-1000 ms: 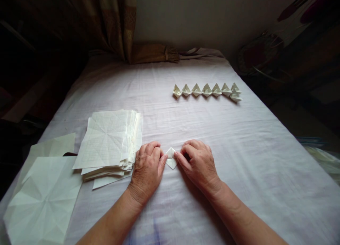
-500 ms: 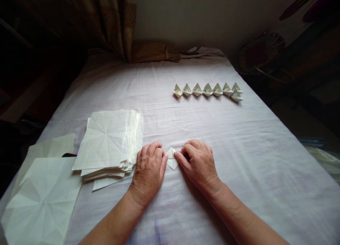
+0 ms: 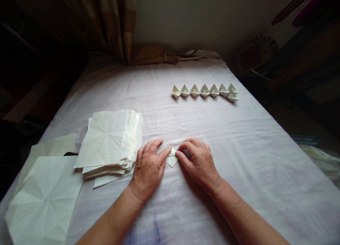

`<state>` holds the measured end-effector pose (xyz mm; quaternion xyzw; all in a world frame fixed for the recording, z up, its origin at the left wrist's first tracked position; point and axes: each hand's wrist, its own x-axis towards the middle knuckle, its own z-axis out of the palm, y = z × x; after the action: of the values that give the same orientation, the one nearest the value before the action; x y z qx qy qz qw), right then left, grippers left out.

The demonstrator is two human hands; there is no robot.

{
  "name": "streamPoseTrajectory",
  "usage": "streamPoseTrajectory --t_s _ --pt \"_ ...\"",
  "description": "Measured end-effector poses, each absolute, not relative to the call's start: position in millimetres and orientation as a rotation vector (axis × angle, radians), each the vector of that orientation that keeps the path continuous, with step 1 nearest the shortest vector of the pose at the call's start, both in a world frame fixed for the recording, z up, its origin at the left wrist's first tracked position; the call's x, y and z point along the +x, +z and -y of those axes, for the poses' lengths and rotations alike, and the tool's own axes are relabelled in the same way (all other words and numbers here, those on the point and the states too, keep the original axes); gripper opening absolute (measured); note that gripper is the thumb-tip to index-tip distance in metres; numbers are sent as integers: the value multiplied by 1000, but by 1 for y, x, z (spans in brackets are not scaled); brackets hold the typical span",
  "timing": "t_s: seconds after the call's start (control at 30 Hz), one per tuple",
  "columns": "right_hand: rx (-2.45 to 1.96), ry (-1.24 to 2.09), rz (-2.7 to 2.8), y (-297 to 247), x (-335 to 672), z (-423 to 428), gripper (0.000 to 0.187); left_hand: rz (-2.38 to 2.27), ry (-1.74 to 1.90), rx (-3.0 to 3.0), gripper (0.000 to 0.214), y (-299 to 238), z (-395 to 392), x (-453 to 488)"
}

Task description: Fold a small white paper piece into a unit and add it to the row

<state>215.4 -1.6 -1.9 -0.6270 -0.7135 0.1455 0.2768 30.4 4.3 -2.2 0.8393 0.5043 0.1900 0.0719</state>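
A small folded piece of white paper point(image 3: 171, 161), diamond-like with creases across it, lies on the bedsheet between my hands. My left hand point(image 3: 150, 162) rests on the sheet, its thumb stretched out so the tip touches the paper's upper left edge; its fingers lie apart from the thumb. On the other side, my right hand point(image 3: 198, 162) is closed, thumb and forefinger pinching the paper's right edge. Part of the paper is hidden under the fingertips. Beside my left hand stands a stack of creased paper sheets point(image 3: 105, 138), the top one ruled with lines.
A row of small folded paper pieces point(image 3: 204, 90) stands farther back to the right. Large creased sheets point(image 3: 45, 202) lie at the left front, a dark object point(image 3: 70, 154) partly under them. A brown curtain point(image 3: 117, 28) hangs at the back over the pale bedsheet point(image 3: 252, 160).
My left thumb has swung up and right onto the paper's upper edge, and the left fingers have spread. My right hand keeps its pinch. The view has shifted slightly.
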Motion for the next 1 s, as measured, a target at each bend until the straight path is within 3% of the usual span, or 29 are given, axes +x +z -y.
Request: streamPoseTrajectory --t_s 0.4,0.7,1.0 --pt "-1792 498 1912 8 217 -2 10 -1524 571 2421 39 -2 -7 29" --pt "-1755 258 1838 -3 198 3 9 -1529 589 2417 36 -1 -5 30" --pt "-1727 224 1933 -8 191 3 4 -1544 586 2424 32 -5 -4 32"
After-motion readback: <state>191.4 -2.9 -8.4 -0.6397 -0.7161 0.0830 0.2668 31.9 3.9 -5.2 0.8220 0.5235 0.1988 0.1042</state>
